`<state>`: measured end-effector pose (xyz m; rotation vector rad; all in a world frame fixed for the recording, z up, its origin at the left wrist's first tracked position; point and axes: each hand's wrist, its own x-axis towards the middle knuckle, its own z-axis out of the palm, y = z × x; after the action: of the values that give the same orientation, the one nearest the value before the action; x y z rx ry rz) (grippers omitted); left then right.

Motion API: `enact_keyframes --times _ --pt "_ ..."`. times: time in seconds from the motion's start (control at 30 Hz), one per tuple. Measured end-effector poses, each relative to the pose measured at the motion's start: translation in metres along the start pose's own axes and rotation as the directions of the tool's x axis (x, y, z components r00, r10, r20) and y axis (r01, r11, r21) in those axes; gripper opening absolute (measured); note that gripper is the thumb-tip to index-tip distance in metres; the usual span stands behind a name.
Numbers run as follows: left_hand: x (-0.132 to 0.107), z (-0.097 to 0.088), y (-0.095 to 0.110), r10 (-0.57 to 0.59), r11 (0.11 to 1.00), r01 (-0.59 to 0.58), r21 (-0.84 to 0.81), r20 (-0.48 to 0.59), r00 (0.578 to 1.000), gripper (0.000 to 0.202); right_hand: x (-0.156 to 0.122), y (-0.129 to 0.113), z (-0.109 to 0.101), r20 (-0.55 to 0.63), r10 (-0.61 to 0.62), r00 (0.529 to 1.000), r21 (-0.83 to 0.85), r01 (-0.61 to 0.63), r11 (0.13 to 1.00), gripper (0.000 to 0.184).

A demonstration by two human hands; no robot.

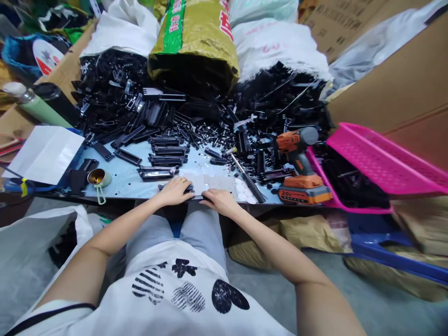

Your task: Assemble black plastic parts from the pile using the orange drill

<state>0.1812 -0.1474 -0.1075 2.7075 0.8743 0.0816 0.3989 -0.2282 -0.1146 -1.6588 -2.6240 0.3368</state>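
The parts [170, 150] are black, the basket [392, 163] pink.

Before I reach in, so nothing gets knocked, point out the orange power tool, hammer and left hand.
Power tool [302, 164], head view: its handle.
Hammer [250, 182], head view: its grip.
Left hand [174, 191], head view: its back.

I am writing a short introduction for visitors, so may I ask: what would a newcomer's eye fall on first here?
Probably the bright pink basket on the right, with the orange and black drill standing just left of it. Next, perhaps, the big gold bag at the back middle, between heaps of black parts. The left hand and right hand meet the table's near edge.
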Motion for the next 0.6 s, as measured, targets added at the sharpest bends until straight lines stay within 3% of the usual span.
enact_keyframes --times 0.13,0.27,0.47,0.6 --pt "-0.006 0.002 -0.001 -0.019 0.999 0.015 -0.043 -0.081 0.997 0.072 0.0 -0.008 -0.002 -0.112 -0.001 0.994 -0.094 -0.01 0.996 0.039" --pt "-0.011 0.008 -0.004 -0.031 0.995 0.014 -0.103 -0.172 0.985 0.064 0.0 -0.019 -0.015 -0.184 -0.034 0.982 -0.186 -0.001 0.983 0.034" --pt "-0.016 0.017 -0.004 -0.058 0.994 0.032 -0.108 -0.242 0.968 0.051 0.01 -0.021 -0.04 -0.091 -0.063 0.994 -0.155 0.048 0.987 0.034" --pt "-0.016 0.013 -0.001 -0.048 0.994 0.033 -0.104 -0.147 0.988 0.053 0.013 -0.008 -0.034 -0.062 -0.065 0.996 -0.096 0.058 0.994 0.037"
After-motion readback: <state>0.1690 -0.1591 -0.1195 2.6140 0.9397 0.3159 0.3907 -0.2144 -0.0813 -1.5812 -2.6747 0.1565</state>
